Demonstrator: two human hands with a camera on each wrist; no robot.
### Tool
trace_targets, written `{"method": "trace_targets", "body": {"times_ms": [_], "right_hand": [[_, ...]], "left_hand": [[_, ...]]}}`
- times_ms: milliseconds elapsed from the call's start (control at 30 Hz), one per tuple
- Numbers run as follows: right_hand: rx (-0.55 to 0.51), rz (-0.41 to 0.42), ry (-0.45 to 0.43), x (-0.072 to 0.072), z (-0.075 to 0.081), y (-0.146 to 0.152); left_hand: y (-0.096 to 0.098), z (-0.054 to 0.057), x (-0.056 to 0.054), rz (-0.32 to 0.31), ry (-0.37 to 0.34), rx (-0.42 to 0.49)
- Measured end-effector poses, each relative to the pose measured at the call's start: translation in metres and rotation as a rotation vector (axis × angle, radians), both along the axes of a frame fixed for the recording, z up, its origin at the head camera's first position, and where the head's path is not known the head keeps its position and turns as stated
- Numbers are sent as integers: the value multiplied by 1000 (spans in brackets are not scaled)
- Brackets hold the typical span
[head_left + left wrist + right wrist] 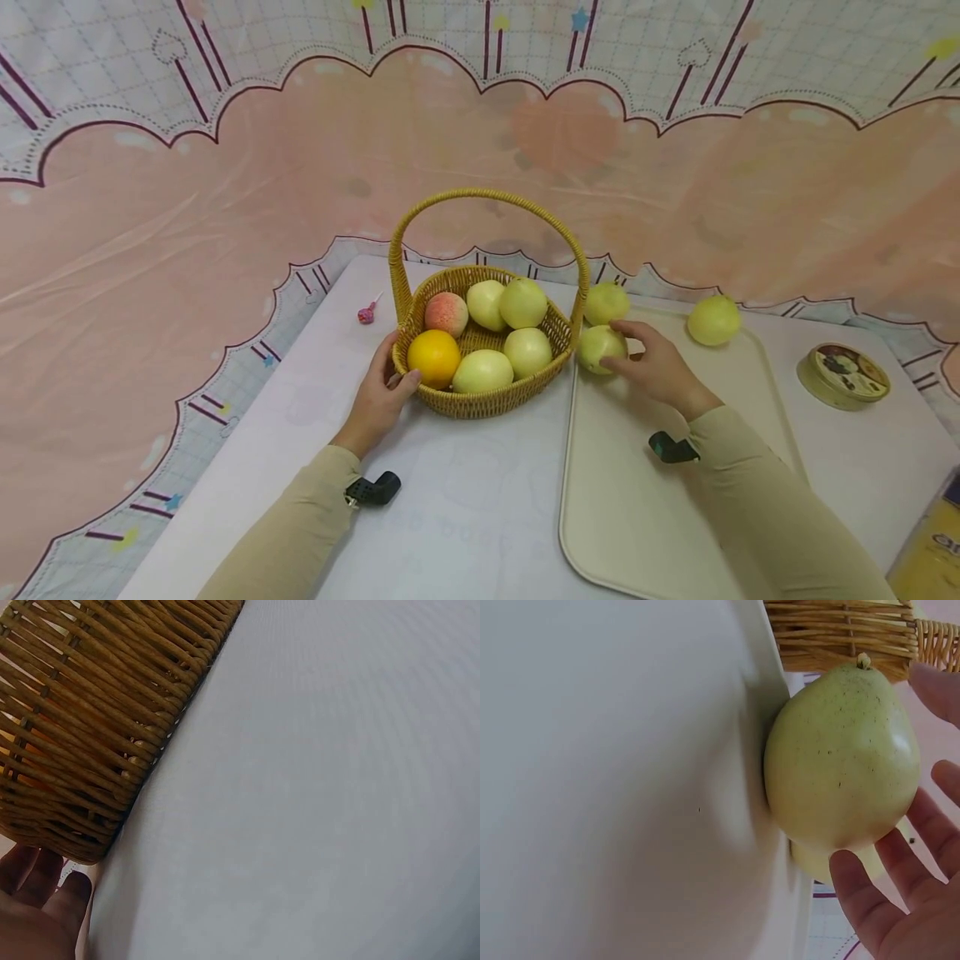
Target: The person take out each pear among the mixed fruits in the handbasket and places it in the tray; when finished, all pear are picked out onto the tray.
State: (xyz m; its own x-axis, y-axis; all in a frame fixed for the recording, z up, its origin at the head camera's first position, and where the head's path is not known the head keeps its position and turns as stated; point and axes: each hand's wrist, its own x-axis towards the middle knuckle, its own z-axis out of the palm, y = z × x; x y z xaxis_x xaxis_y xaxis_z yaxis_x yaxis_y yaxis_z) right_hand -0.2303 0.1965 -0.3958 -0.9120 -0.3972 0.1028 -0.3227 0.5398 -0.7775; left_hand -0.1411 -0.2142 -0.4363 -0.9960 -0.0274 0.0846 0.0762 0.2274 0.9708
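My left hand (378,400) holds the left end of a wicker basket (480,406), thumb at the front rim and fingers round the side. In the left wrist view its fingertips (75,885) meet the woven wall. Inside the basket lie a peach (446,314), an orange (433,358) and several yellow-green pears (483,372). My right hand (660,367) is spread around another pear (602,349) on the tray's far left corner. In the right wrist view, its fingers (862,896) reach the pear's lower side while the thumb stands apart from it.
A beige tray (637,500) lies right of the basket, with one pear (607,303) behind the right hand's pear and another (714,320) at its far edge. A round tin (843,377) stands farther right, a lollipop (367,314) left, and a yellow package (930,542) near right.
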Motion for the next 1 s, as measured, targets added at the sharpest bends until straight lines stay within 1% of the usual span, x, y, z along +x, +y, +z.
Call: {"method": "trace_targets", "body": {"times_ms": [267,567,800,933,1000], "right_hand": [[39,28,21,1,-2,-1],[50,16,37,-1,-6,-2],[27,14,7,-1,-10,-3],[61,-3,-6,-1,-9,-1],[71,-13,-26,-1,-8,0]], "left_hand": [[0,1,1,-4,16,-7],[-1,-1,0,5,8,-20],[0,-1,0,4,8,-27],[0,-1,0,11,0,-31],[0,-1,0,11,-1,-32]]}}
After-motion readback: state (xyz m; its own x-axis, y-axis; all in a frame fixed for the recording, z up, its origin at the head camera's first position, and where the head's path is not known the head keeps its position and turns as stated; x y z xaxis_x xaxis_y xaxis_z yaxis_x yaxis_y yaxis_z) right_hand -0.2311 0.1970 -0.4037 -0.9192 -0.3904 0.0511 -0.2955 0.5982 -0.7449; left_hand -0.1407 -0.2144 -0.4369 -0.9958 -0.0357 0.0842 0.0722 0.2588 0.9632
